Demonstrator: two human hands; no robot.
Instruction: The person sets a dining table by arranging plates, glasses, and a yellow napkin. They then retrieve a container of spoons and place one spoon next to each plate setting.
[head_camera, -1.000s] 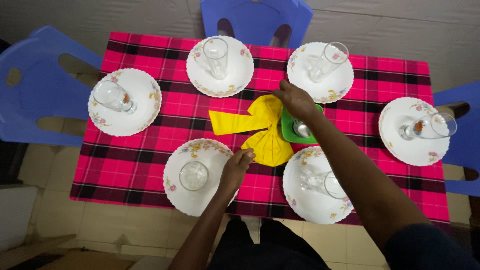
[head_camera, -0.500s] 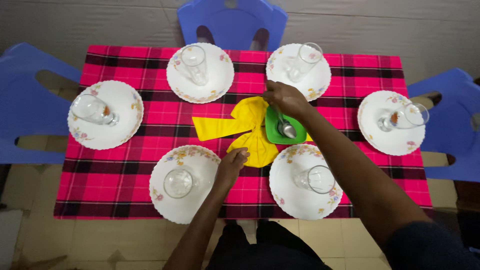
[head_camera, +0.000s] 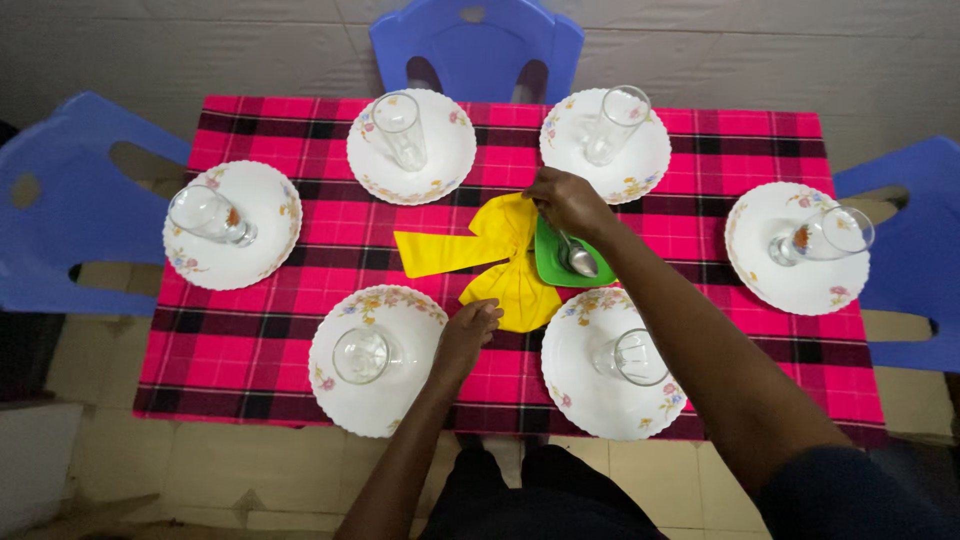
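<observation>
A yellow cloth napkin (head_camera: 495, 258) lies crumpled at the middle of the table, partly over a small green tray (head_camera: 553, 266) that holds metal spoons (head_camera: 579, 258). My right hand (head_camera: 562, 201) pinches the napkin's far edge beside the tray. My left hand (head_camera: 468, 333) grips the napkin's near corner, next to the near-left plate (head_camera: 345, 392). Six white floral plates ring the table, each with a clear glass on it, such as the glass (head_camera: 360, 355) by my left hand.
A red and black checked tablecloth (head_camera: 250, 340) covers the table. Blue plastic chairs stand at the left (head_camera: 70, 210), the far side (head_camera: 477, 42) and the right (head_camera: 915, 230). The near-right plate (head_camera: 590, 385) lies under my right forearm. Beige floor tiles (head_camera: 200, 470) show below.
The view has shifted slightly. Both hands stay on the yellow napkin; my right hand has drawn its far edge a little more over the green tray.
</observation>
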